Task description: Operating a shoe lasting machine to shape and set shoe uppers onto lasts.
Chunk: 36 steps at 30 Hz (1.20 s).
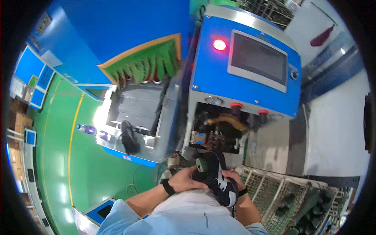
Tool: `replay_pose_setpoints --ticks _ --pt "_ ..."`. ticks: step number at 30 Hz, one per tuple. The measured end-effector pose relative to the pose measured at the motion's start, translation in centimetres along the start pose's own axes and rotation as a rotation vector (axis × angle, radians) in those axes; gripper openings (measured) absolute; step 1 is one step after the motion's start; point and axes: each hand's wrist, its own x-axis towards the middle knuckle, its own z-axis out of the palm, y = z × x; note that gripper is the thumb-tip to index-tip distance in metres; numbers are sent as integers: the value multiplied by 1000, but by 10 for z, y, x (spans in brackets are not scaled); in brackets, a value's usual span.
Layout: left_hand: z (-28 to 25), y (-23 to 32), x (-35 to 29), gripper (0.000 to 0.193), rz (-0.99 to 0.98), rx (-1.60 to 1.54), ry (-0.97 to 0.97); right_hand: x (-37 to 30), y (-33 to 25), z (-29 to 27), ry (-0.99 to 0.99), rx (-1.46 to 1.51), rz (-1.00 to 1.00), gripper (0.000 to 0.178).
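Close to the chest, black-and-white sneaker clamped in both grips: left hand wrapped round its heel end, right hand under the sole side. Just right, wire-mesh cart with dark shoe lasts. Ahead, blue machine, red lamp lit, grey screen. Farther left, conveyor carrying another black shoe.

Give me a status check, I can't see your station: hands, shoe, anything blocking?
Left hand and right hand both gripping the black-and-white shoe. Shoe held in front of the blue machine. Nothing between them.
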Motion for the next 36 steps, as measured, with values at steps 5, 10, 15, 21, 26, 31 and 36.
replay_pose_setpoints --ticks 5,10,15,21,26,31,36 --pt "21 -16 46 22 295 210 -70 -23 8 -28 -164 118 -20 51" --pt "18 27 21 15 -221 -610 -252 -37 -1 13 42 175 -641 66" --pt "-1 36 -5 17 245 -397 -550 -27 -22 13 119 -215 -774 87" --pt "-11 -16 50 20 -278 -589 -17 8 -39 13 602 -1111 -823 80" --pt "-13 -41 85 18 -437 -751 114 54 -50 14 948 -1703 -925 81" --pt "-17 -82 99 22 -425 -781 191 86 -44 41 1113 -2003 -515 77" --pt "-22 -71 114 23 -431 -796 215 110 -65 37 1180 -1954 -607 74"
